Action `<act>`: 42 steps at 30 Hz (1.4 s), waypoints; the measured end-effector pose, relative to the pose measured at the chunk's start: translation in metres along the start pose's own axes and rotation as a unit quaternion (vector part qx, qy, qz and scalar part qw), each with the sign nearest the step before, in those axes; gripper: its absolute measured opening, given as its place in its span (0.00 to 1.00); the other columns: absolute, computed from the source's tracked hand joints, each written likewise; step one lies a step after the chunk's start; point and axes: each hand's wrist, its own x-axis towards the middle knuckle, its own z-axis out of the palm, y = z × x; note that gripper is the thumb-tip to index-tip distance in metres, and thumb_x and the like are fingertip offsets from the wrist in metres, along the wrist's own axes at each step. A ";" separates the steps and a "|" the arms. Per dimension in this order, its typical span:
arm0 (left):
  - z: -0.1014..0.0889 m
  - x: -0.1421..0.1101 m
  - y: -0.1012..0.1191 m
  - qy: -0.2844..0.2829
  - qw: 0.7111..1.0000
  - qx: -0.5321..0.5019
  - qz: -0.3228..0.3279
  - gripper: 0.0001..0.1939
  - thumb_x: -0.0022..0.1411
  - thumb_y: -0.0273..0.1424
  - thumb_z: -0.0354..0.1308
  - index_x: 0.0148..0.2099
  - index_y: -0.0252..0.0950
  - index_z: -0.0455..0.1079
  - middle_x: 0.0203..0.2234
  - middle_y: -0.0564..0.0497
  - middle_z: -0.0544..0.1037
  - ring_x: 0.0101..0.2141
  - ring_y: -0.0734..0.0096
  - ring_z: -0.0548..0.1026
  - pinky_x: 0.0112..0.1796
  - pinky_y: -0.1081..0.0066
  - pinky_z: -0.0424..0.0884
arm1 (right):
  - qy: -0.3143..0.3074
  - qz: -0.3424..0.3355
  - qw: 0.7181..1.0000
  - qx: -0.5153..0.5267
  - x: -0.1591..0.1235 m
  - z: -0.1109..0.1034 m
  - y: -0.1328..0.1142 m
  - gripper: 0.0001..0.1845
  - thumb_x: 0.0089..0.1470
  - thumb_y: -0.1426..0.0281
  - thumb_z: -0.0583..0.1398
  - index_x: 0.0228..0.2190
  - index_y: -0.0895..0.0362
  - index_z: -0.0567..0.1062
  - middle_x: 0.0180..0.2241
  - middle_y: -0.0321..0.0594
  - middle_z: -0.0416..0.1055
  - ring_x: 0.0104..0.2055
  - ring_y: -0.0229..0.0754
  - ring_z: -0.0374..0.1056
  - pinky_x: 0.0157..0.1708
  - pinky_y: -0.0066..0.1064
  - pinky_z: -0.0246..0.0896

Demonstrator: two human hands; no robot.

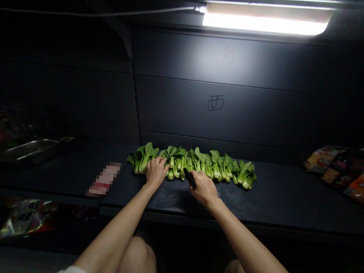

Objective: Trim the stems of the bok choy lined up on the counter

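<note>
A row of green bok choy (218, 165) lies along the back of a dark shelf (280, 204), under a bright strip light. My left hand (156, 172) rests on the left part of the row, its fingers curled on a bunch of bok choy (142, 158). Close to the stems at the row's middle, my right hand (203, 187) is closed round a dark-handled knife (190, 178). The blade itself is hard to make out against the dark surface.
A metal tray (31, 150) sits on the shelf at the left, with wrapped goods behind it. Colourful snack packets (362, 177) are piled at the right. A blurred-out label (104, 180) lies left of my hands. More packets (26, 218) lie on the lower shelf.
</note>
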 end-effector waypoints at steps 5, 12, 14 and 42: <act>0.007 0.007 0.020 -0.042 0.999 0.001 0.011 0.20 0.62 0.35 0.52 0.57 0.41 0.66 0.45 0.45 0.75 0.47 0.56 0.68 0.47 0.59 0.62 | -0.014 0.013 1.000 -0.025 -0.003 -0.002 0.012 0.12 0.55 0.71 0.54 0.42 0.56 0.70 0.41 0.45 0.73 0.47 0.45 0.65 0.41 0.29 0.55; 0.010 0.004 0.017 0.007 1.000 -0.016 -0.016 0.20 0.61 0.29 0.51 0.56 0.38 0.67 0.42 0.45 0.76 0.44 0.57 0.69 0.45 0.60 0.63 | -0.020 0.027 0.999 -0.024 -0.006 -0.006 0.023 0.11 0.54 0.72 0.54 0.41 0.56 0.70 0.40 0.44 0.74 0.46 0.44 0.66 0.38 0.28 0.55; 0.009 0.000 0.011 0.035 0.999 -0.013 -0.040 0.18 0.60 0.28 0.51 0.52 0.37 0.69 0.40 0.44 0.76 0.44 0.57 0.69 0.45 0.61 0.63 | -0.015 0.026 0.999 -0.024 -0.006 -0.006 0.024 0.11 0.54 0.72 0.54 0.41 0.56 0.70 0.40 0.45 0.74 0.46 0.44 0.66 0.38 0.28 0.55; 0.021 0.007 0.055 -0.049 0.998 -0.009 0.042 0.23 0.62 0.44 0.50 0.53 0.36 0.69 0.44 0.42 0.75 0.47 0.55 0.68 0.52 0.56 0.56 | -0.010 0.042 0.999 -0.012 -0.013 -0.011 0.041 0.13 0.55 0.72 0.55 0.43 0.56 0.70 0.41 0.45 0.74 0.46 0.44 0.67 0.39 0.28 0.55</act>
